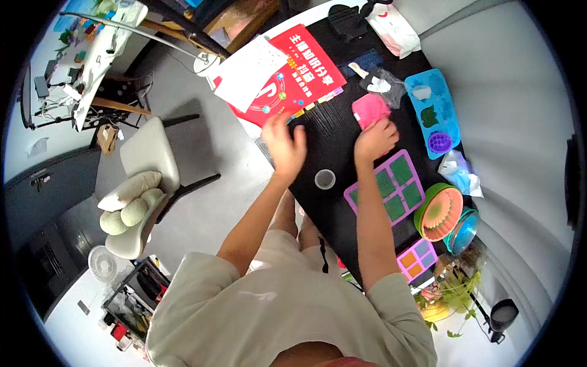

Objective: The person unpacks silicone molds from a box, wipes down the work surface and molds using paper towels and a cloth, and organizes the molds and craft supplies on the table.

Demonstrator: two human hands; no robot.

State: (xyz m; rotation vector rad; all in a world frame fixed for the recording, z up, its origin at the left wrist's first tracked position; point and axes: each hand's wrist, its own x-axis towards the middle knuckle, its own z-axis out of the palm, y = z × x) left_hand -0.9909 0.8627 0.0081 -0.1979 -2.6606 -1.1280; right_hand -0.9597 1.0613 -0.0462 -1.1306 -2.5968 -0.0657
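My right hand (377, 140) has its fingers closed at the near edge of a folded pink cloth (369, 109), which carries a small white tag. My left hand (285, 147) hovers over the table's left edge, thumb spread from the fingers, with nothing in it. Just beyond it lies a red booklet (309, 64) with white paper sheets (252, 73) on top. Between my forearms stands a small clear cup (325, 179). Under my right forearm sits a pink-framed mould (400, 171) with green-filled compartments, partly hidden by the arm.
On the right side of the black table (321, 137) are a blue tray (435, 98) holding a purple round piece (439, 142), stacked fluted bowls (441, 214), a smaller pink mould (417, 260) and a plant (458, 290). A white chair (150, 153) stands left.
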